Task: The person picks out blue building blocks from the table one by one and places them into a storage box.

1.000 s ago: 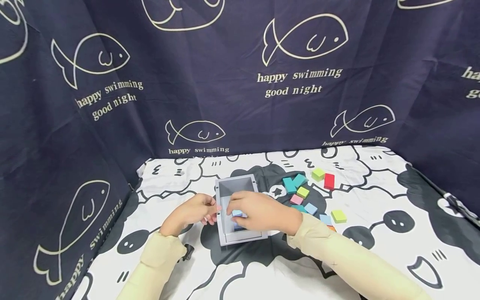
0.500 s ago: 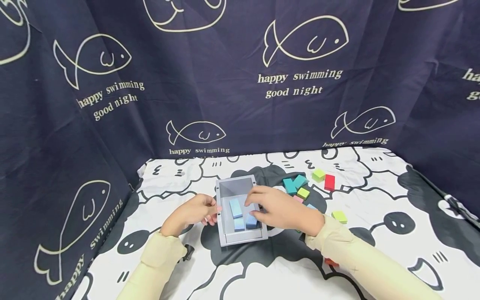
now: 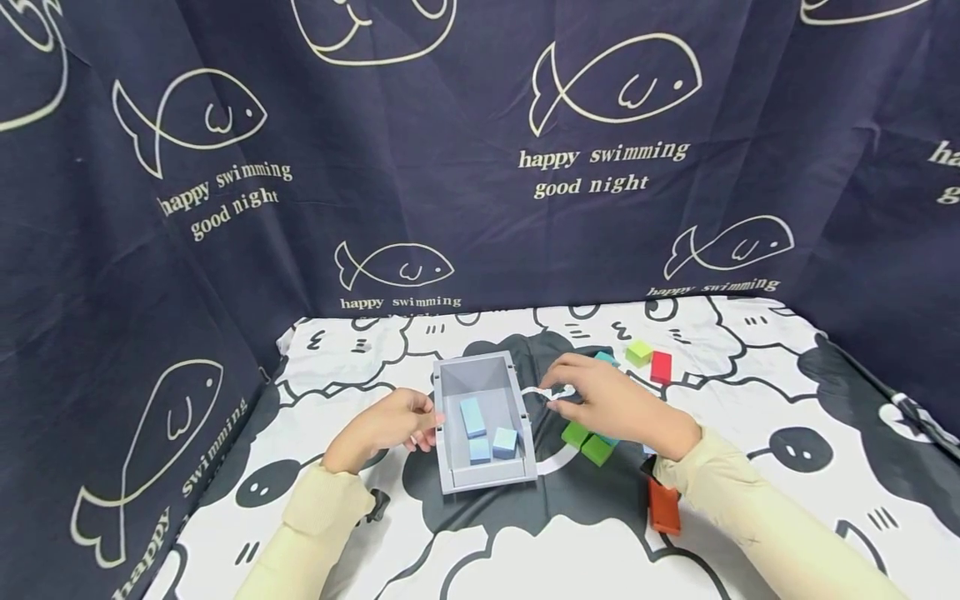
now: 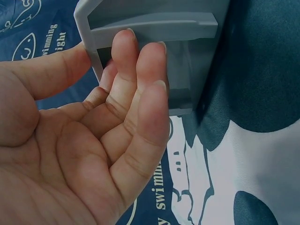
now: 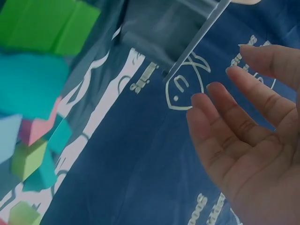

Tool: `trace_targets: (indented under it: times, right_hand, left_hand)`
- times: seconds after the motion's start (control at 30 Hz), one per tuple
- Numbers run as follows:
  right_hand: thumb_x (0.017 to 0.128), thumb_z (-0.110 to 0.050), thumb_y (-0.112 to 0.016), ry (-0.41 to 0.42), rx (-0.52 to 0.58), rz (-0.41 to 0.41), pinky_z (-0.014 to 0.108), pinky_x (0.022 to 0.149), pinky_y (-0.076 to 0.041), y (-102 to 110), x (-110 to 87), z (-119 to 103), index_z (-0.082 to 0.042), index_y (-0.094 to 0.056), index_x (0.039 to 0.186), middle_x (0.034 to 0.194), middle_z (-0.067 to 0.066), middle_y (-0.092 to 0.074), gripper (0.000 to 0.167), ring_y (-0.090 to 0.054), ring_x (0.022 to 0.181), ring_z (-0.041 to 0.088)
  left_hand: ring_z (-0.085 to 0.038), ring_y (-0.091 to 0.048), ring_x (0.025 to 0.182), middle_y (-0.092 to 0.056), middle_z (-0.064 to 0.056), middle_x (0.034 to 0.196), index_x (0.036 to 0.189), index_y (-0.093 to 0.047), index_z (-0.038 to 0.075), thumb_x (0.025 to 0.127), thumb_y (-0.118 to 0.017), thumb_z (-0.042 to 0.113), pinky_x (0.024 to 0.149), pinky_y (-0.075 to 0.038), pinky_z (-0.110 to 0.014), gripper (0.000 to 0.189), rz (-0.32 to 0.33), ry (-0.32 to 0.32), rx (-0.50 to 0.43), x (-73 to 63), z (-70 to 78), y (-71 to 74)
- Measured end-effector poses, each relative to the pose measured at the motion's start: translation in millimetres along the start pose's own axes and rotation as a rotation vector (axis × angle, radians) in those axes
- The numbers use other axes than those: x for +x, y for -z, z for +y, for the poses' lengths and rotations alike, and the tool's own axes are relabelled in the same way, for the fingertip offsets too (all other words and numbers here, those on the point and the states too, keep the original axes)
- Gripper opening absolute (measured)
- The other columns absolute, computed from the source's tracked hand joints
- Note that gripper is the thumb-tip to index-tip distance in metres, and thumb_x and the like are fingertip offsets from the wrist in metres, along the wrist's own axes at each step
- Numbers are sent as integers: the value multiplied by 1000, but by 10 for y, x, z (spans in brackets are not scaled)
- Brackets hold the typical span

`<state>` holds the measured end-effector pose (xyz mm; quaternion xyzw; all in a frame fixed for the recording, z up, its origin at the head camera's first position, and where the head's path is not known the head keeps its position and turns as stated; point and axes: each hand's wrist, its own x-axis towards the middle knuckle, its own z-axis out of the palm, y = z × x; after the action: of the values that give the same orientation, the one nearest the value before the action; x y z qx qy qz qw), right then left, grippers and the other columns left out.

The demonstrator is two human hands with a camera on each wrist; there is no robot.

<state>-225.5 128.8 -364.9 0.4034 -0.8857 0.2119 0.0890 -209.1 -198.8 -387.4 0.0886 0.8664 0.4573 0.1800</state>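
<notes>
A grey open-topped box [image 3: 487,480] stands on the patterned cloth. Inside it lie a long light-blue block [image 3: 472,418], a blue cube [image 3: 506,442] and another small blue block [image 3: 480,451]. My left hand [image 3: 390,421] grips the box's left rim, thumb on the edge; the left wrist view shows the fingers curled against the outer side, under the lip. My right hand [image 3: 611,402] hovers right of the box, above the loose blocks. In the right wrist view its fingers [image 5: 220,122] are relaxed and slightly bent, with nothing held.
Two green blocks [image 3: 587,442] lie right of the box, with an orange-red block [image 3: 664,508] nearer me. A yellow-green block [image 3: 639,353] and a red block [image 3: 661,367] lie farther back. Teal and pink blocks [image 5: 38,125] show in the right wrist view. A dark curtain [image 3: 480,167] hangs behind.
My right hand has withdrawn from inside the box to the right, leaving a blue block there, and now hovers over the loose blocks. My left hand stays on the rim.
</notes>
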Motion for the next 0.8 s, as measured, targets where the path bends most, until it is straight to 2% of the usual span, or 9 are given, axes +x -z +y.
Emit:
trace_targets:
  times: [0.23,0.3,0.57,0.8]
  right_hand:
    - [87,-11,-74,-80,-18,-11,32,74,-53,73,-120,223,-13,-71,105,105,0,-64,19,-59,77,7]
    - [87,-9,-73,-104,-32,-20,35,75,-53,86,-159,284,-12,-71,105,102,0,-64,18,-59,77,9]
    - [85,-9,-75,-133,-51,-39,43,84,-52,113,-248,430,-11,-72,103,103,1,-65,18,-63,95,24]
    - [80,-2,-74,-149,-56,-53,44,82,-52,92,-340,559,-6,-72,99,99,3,-66,19,-63,92,25]
  left_hand:
    - [-17,-64,62,-65,-6,70,83,-61,2,98,-61,14,56,-50,-29,20,-8,-10,12,-2,-7,7]
    - [-17,-64,62,-65,-6,70,83,-61,2,98,-61,15,56,-51,-29,19,-13,-14,10,3,-14,9]
    - [-17,-64,62,-65,-6,70,84,-61,2,98,-60,14,57,-51,-29,18,-9,4,-5,-3,-9,17]
    - [-17,-64,62,-65,-6,70,84,-61,2,98,-60,13,56,-50,-28,18,-18,-4,-4,18,-26,8]
